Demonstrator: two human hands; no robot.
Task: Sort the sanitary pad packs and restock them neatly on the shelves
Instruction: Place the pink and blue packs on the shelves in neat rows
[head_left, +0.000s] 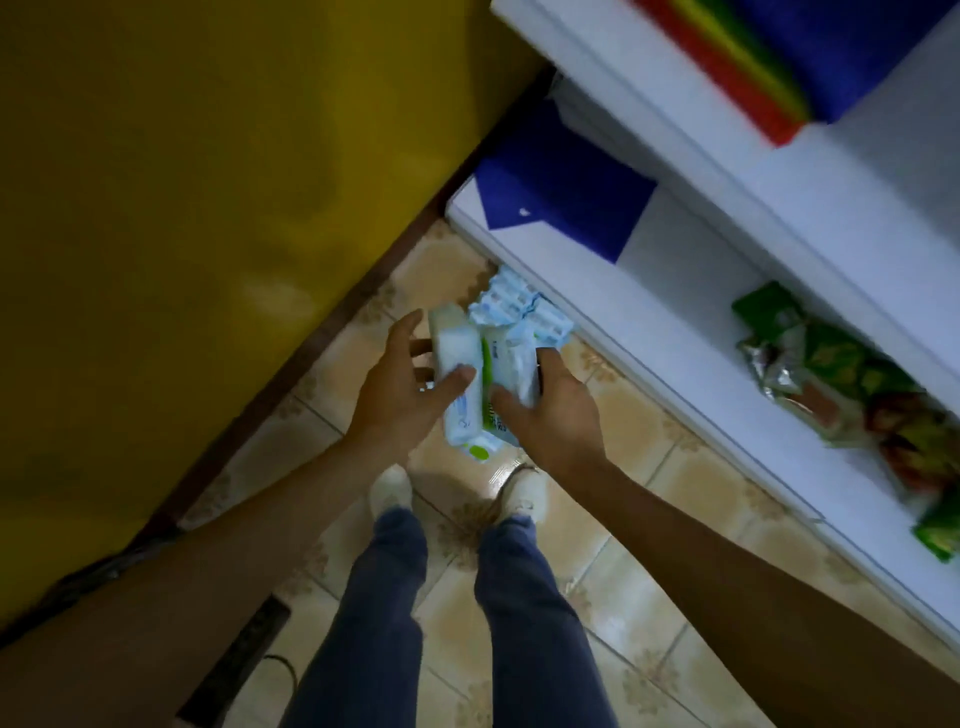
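I hold a bunch of white, blue and green sanitary pad packs (462, 384) between both hands, above the tiled floor. My left hand (400, 384) grips the left white pack, thumb across its front. My right hand (550, 410) grips the right pack (511, 364) from the other side. More pale blue patterned packs (519, 306) lie on the floor just beyond, against the base of the white shelf (675, 332). The view is blurred.
A yellow wall (208, 208) runs along the left. The white shelves on the right carry blue packs (566, 202), green and brown packets (841, 384) and a red-yellow-green item (727, 57) higher up. My legs and shoes (395, 491) stand on the tiles below.
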